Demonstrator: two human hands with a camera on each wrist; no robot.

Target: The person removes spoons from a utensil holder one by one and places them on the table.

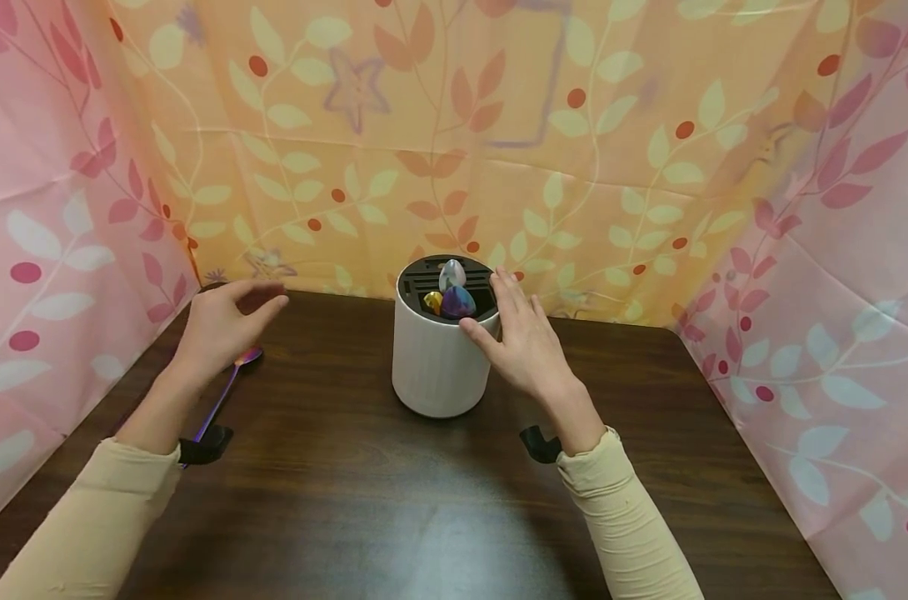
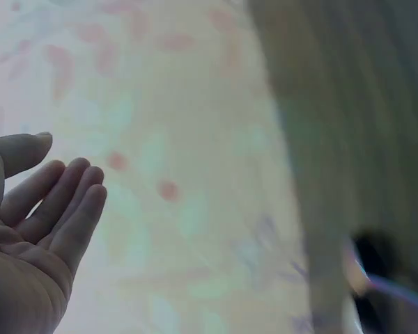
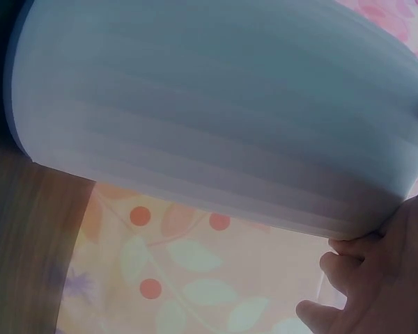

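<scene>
A white cylindrical utensil holder with a black slotted top stands upright on the table. Out of the top show the rounded heads of a silver piece, a gold piece and a purple-blue piece, apparently spoons. My right hand rests against the holder's right rim, thumb at the front and fingers fairly straight. Over the table's left side my left hand hovers with nothing in it, fingers loosely bent. Below it lies a rainbow-coloured spoon, its handle partly hidden by the wrist.
A dark wooden table is enclosed by patterned cloth, orange at the back and pink at the sides. Behind the left hand, a dark object is mostly hidden. Black wrist mounts sit at both cuffs.
</scene>
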